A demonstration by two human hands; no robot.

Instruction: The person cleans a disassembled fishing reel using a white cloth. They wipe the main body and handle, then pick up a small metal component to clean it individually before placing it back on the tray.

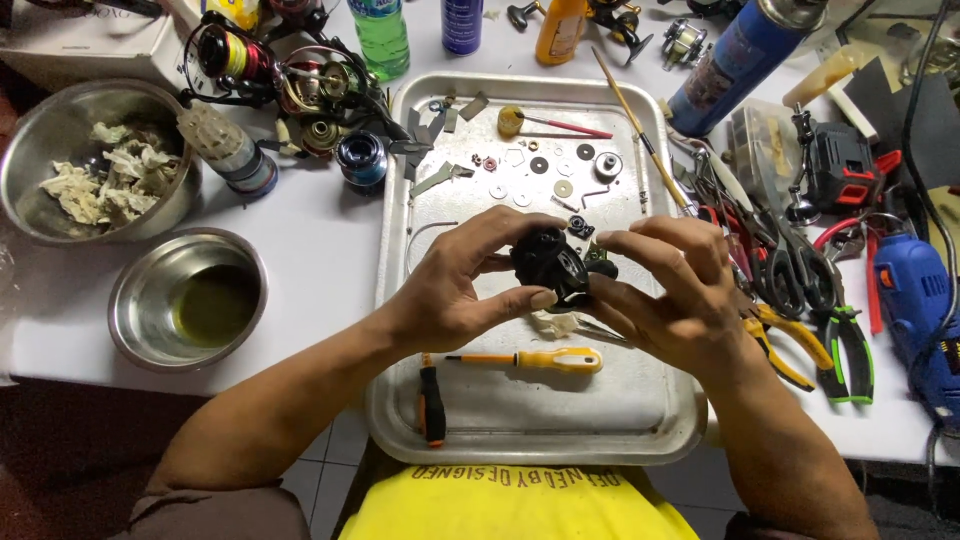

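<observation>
Both of my hands hold a small black fishing reel body above a metal tray. My left hand grips it from the left, thumb under and fingers over the top. My right hand closes on its right side. Beneath the hands lie a yellow-handled screwdriver, a black and orange screwdriver and a scrap of crumpled tissue. Small washers, gears and screws are spread over the far half of the tray.
Left of the tray stand a steel bowl of yellowish liquid and a larger bowl of crumpled tissue. Several fishing reels and spools sit behind. Pliers and scissors, a blue power tool and bottles crowd the right and back.
</observation>
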